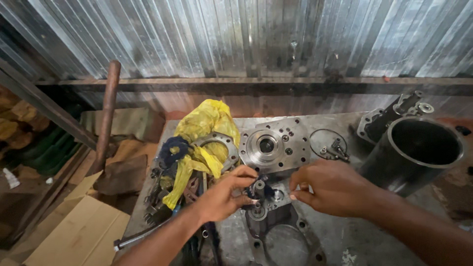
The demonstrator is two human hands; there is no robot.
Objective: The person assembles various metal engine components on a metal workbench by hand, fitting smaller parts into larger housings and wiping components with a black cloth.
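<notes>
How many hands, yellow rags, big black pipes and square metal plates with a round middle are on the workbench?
Hands: 2, left hand and right hand
Yellow rag: 1
Big black pipe: 1
Square metal plate with round middle: 1
Total: 5

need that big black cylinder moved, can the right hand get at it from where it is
Probably yes. The right hand sits just beside the black cylinder, with only bare table between them, though its fingers are busy at the small metal part.
</notes>
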